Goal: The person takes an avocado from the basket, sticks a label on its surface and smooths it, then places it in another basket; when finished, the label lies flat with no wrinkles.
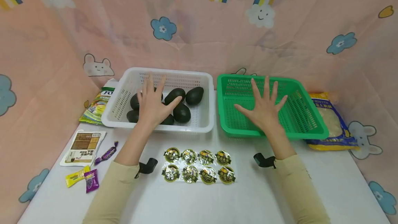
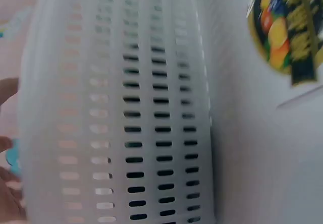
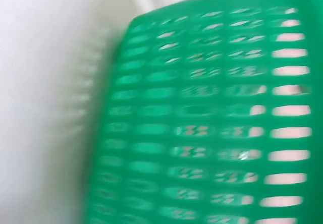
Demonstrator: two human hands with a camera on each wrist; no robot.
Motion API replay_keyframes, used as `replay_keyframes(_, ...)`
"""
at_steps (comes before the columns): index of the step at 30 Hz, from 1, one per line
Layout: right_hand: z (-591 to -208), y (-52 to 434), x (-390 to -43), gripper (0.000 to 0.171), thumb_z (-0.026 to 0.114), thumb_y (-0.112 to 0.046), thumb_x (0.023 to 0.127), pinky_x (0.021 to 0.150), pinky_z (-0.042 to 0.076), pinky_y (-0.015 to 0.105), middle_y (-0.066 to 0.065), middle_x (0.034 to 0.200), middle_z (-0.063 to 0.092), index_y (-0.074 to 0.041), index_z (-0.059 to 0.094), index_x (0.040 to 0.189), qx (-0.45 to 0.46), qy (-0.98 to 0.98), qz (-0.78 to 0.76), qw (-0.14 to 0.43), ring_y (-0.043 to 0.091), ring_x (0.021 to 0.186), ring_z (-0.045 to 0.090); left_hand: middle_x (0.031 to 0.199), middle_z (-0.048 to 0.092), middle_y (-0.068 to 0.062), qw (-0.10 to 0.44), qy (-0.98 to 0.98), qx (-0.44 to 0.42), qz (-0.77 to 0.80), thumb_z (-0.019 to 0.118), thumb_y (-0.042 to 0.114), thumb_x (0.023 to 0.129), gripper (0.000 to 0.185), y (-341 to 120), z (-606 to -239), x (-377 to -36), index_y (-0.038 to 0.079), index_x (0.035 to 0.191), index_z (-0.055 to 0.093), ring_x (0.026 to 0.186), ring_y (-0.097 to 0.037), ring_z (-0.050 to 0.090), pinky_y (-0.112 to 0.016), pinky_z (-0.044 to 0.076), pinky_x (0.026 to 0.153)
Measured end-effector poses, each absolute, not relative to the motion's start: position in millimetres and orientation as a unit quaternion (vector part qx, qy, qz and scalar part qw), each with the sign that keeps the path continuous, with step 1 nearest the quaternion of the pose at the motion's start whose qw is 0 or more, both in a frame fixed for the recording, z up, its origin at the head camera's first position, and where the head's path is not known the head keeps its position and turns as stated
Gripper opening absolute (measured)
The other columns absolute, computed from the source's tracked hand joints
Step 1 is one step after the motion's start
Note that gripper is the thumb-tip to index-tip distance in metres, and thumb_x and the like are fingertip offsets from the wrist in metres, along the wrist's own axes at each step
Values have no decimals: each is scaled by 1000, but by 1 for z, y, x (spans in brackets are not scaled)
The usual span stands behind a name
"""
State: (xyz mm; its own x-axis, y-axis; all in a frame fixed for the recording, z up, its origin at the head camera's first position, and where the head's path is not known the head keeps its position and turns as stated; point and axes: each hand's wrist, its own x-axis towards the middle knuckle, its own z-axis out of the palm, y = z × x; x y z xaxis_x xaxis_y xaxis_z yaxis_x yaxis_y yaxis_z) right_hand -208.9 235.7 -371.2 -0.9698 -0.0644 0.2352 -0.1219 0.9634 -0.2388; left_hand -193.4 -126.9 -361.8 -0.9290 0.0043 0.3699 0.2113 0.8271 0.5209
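My left hand (image 1: 152, 104) spreads its fingers over the white basket (image 1: 199, 126), holding nothing. Several dark avocados (image 1: 181, 113) lie in that basket, some partly hidden behind the hand. Over the green basket (image 1: 273, 135) my right hand (image 1: 264, 110) is likewise spread, with nothing in it; no items show inside this basket. In the left wrist view the slotted wall of the white basket (image 2: 146, 133) fills the middle, with a few fingertips (image 2: 6, 193) at the left edge. The right wrist view is filled mostly by the green basket's wall (image 3: 197, 118).
A sheet of round gold stickers (image 1: 199, 165) lies in front of the baskets. At left are a green-yellow bag (image 1: 96, 108), a white packet (image 1: 83, 148), a purple twist-wrapped candy (image 1: 106, 153), and yellow (image 1: 76, 176) and purple (image 1: 91, 181) wrapped sweets. A blue-yellow bag (image 1: 332, 123) sits right.
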Motion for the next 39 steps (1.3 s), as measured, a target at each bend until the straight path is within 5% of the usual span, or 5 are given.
replay_keyframes(4,-344,231,-202,66,65,-43,92,102,30,65,21,151,33,-6,47,143,150,-970,178,67,43,136,32,123,64,-12,132,-806,-144,-559,63,26,96,32,-123,-365,-155,2,116,69,111,-29,61,-45,51,91)
replay_keyframes(9,-298,209,-206,33,64,-25,96,90,49,46,14,118,65,-4,66,121,276,-933,230,-8,31,108,60,106,68,-22,-94,-705,-103,-696,56,21,100,31,-124,-388,-116,-8,107,67,99,-35,65,-41,55,85)
replay_keyframes(19,-252,104,-264,28,62,-24,97,94,47,35,0,121,64,-13,66,123,448,-831,252,-210,13,110,61,123,63,-22,-177,-621,12,-764,48,40,102,57,-120,-419,-118,-13,120,58,121,-37,54,-39,46,100)
replay_keyframes(30,-298,15,-307,32,65,-11,94,96,47,32,6,129,62,-6,64,125,405,-771,246,-426,15,116,57,116,68,-14,-203,-622,-18,-756,46,39,104,56,-113,-426,-116,-12,123,59,113,-29,61,-38,48,97)
replay_keyframes(39,-339,-17,-303,39,66,-8,92,96,45,24,2,134,58,-7,61,131,431,-754,179,-463,14,121,54,118,66,-18,-210,-620,-37,-756,47,37,104,54,-117,-425,-117,-12,120,62,113,-32,60,-44,47,98)
